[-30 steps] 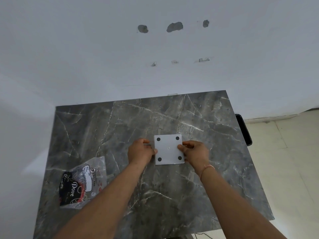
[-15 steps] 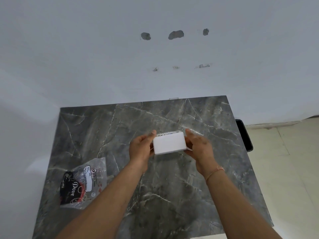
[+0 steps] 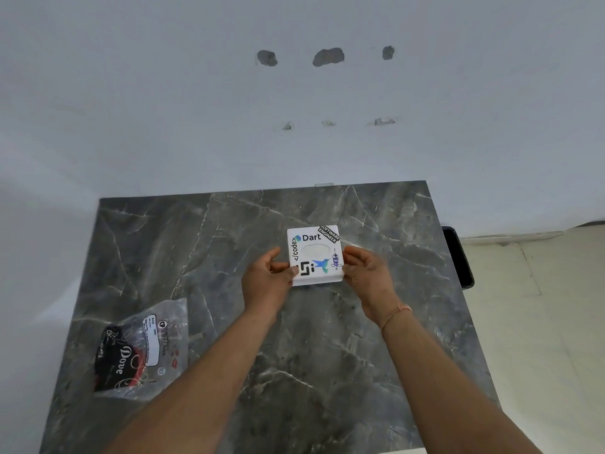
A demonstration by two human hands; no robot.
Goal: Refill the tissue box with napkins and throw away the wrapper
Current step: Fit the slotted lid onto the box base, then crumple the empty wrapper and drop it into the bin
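Head view looks down on a dark grey marble-patterned tabletop [image 3: 294, 355] set against a pale wall. Near its middle, a square white tissue box covered in stickers [image 3: 315, 255] faces up, its oval opening showing white inside. The left hand [image 3: 266, 283] grips the box's left edge, thumb laid over the near-left corner, and the right hand [image 3: 366, 273] clasps its right side with fingers curled around the edge. Whether the box rests on the table or is lifted just above it cannot be told. A crumpled clear plastic wrapper with black and red print [image 3: 140, 348] lies flat near the table's front left, well apart from the box. A thin orange thread bracelet [image 3: 396, 314] circles the right wrist.
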